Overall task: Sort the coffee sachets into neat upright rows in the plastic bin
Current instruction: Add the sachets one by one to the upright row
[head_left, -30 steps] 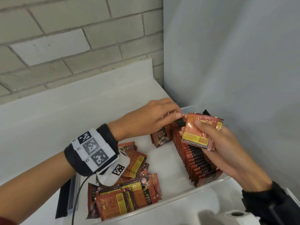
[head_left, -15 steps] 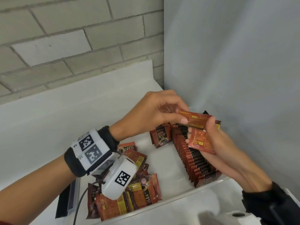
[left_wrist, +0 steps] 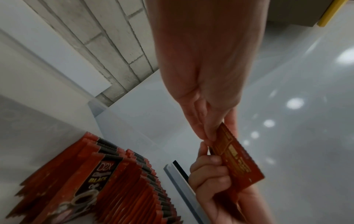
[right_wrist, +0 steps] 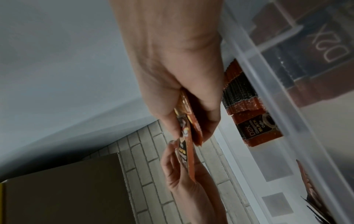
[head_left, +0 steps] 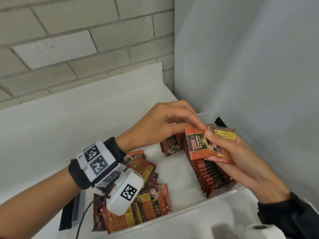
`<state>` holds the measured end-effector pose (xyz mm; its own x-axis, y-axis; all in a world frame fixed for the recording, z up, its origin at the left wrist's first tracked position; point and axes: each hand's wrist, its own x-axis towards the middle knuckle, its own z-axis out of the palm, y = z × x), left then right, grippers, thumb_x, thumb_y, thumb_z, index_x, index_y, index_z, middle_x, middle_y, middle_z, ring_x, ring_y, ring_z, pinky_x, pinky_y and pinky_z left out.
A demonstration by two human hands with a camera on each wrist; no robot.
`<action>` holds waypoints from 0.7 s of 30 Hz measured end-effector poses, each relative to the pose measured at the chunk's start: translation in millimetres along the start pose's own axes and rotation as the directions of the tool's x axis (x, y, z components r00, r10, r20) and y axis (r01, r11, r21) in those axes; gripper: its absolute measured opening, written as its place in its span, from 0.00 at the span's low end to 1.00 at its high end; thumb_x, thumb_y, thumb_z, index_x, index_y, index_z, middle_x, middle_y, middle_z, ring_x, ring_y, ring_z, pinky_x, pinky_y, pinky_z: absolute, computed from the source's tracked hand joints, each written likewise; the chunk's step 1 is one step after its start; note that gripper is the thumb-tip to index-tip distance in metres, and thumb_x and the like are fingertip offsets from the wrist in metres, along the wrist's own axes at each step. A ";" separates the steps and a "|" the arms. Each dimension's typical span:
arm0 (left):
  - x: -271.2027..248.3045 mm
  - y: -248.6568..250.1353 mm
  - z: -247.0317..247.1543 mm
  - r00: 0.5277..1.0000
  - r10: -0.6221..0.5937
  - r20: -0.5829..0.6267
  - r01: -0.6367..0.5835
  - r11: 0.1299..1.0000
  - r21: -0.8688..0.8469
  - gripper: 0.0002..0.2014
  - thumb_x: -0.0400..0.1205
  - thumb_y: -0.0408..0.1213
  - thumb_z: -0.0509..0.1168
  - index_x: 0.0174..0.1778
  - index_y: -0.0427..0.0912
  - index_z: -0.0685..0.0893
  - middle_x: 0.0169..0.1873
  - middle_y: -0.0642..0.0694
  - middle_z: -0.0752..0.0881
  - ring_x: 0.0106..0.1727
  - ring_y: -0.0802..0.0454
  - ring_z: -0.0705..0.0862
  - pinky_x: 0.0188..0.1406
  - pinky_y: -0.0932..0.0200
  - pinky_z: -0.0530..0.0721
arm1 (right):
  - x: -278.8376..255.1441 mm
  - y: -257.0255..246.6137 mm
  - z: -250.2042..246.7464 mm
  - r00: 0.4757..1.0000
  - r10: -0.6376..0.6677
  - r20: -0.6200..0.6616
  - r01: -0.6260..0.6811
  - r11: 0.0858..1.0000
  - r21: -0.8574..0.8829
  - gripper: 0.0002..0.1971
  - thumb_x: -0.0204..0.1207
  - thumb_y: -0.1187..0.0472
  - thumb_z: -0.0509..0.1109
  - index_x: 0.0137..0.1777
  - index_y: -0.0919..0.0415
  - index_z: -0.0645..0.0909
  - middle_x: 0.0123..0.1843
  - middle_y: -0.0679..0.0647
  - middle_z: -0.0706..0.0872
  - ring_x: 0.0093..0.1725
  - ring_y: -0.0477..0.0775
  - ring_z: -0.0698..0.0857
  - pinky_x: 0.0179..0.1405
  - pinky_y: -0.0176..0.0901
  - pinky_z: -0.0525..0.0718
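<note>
Gleaming red-black sachet [head_left: 198, 145] — "D2X Black Coffee".

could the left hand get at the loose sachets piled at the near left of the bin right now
Probably not at once: the left hand pinches a sachet shared with the right hand. Once it lets go, nothing covers the loose pile.

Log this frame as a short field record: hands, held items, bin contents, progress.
left hand: pinches top edge of front sachet
right hand: holds small stack of sachets above the row
bin: clear plastic
upright row: along the bin's right side
loose pile: lying flat at the bin's left
progress: partly sorted
</note>
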<state>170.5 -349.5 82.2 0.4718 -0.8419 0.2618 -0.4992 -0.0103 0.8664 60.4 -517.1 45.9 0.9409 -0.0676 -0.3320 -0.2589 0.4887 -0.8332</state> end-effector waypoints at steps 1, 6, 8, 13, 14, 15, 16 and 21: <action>0.4 -0.1 0.0 0.999 -0.027 -0.026 0.026 1.000 -0.002 0.10 0.81 0.24 0.65 0.55 0.36 0.87 0.49 0.39 0.85 0.52 0.48 0.87 0.56 0.52 0.86 | -0.5 -0.7 0.8 1.000 -0.015 -0.007 0.015 1.000 0.010 0.12 0.62 0.58 0.76 0.45 0.59 0.92 0.48 0.61 0.92 0.45 0.54 0.91 0.48 0.43 0.89; 1.4 6.0 -1.0 0.966 -0.227 -0.127 0.218 0.973 -0.079 0.06 0.85 0.29 0.60 0.55 0.37 0.80 0.43 0.45 0.87 0.44 0.50 0.88 0.46 0.59 0.87 | 2.7 0.2 -1.5 0.997 -0.046 -0.067 0.046 0.999 0.005 0.19 0.67 0.64 0.73 0.60 0.63 0.83 0.53 0.61 0.91 0.52 0.58 0.91 0.54 0.47 0.88; -0.2 9.0 0.4 0.962 -0.250 -0.112 0.244 0.968 -0.059 0.09 0.80 0.37 0.68 0.53 0.40 0.79 0.43 0.44 0.87 0.43 0.48 0.88 0.44 0.57 0.87 | 3.1 1.0 -0.7 0.997 -0.053 -0.062 0.054 0.999 0.006 0.22 0.67 0.65 0.73 0.63 0.65 0.81 0.55 0.62 0.91 0.54 0.59 0.91 0.52 0.46 0.89; -4.0 9.1 -3.0 0.976 -0.220 -0.008 0.220 0.974 0.052 0.09 0.74 0.31 0.74 0.50 0.39 0.88 0.47 0.47 0.87 0.48 0.43 0.86 0.53 0.47 0.86 | 1.2 1.0 1.3 0.997 -0.075 -0.028 0.075 0.997 -0.002 0.20 0.65 0.69 0.72 0.60 0.65 0.82 0.54 0.62 0.91 0.53 0.60 0.91 0.51 0.45 0.89; -4.6 9.0 -5.8 0.979 -0.206 -0.003 0.206 0.975 0.080 0.09 0.74 0.31 0.74 0.49 0.37 0.89 0.47 0.46 0.87 0.49 0.44 0.86 0.53 0.48 0.86 | 1.4 0.9 1.8 0.996 -0.081 -0.023 0.082 0.997 0.015 0.19 0.66 0.70 0.72 0.59 0.65 0.83 0.54 0.61 0.91 0.53 0.59 0.91 0.51 0.45 0.89; -5.4 8.7 -9.2 0.980 -0.197 -0.001 0.196 0.975 0.101 0.09 0.74 0.31 0.74 0.49 0.36 0.90 0.47 0.45 0.87 0.49 0.45 0.86 0.53 0.49 0.85 | 1.8 1.0 1.9 0.995 -0.097 -0.030 0.098 0.994 0.056 0.18 0.66 0.69 0.71 0.57 0.64 0.83 0.52 0.60 0.91 0.52 0.57 0.91 0.50 0.43 0.89; -6.2 7.8 -13.1 0.981 -0.193 0.007 0.191 0.974 0.124 0.09 0.74 0.31 0.74 0.49 0.36 0.90 0.47 0.45 0.87 0.49 0.47 0.86 0.53 0.50 0.85 | 2.7 0.8 1.2 0.992 -0.118 -0.049 0.123 0.985 0.120 0.15 0.67 0.69 0.70 0.55 0.64 0.84 0.49 0.58 0.91 0.50 0.54 0.91 0.48 0.41 0.89; -12.1 -2.1 -20.8 0.956 -0.207 0.206 0.114 0.914 0.389 0.09 0.76 0.32 0.74 0.51 0.42 0.91 0.45 0.47 0.87 0.45 0.57 0.85 0.48 0.64 0.82 | 6.9 -1.1 -4.8 0.974 -0.172 -0.151 0.215 0.914 0.345 0.11 0.70 0.63 0.70 0.52 0.62 0.84 0.41 0.53 0.86 0.44 0.49 0.87 0.55 0.41 0.87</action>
<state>181.0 -328.0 86.1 0.4044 -0.9144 -0.0165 -0.6852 -0.3149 0.6568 66.1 -522.3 42.4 0.9275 -0.2809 -0.2467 0.0409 0.7322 -0.6798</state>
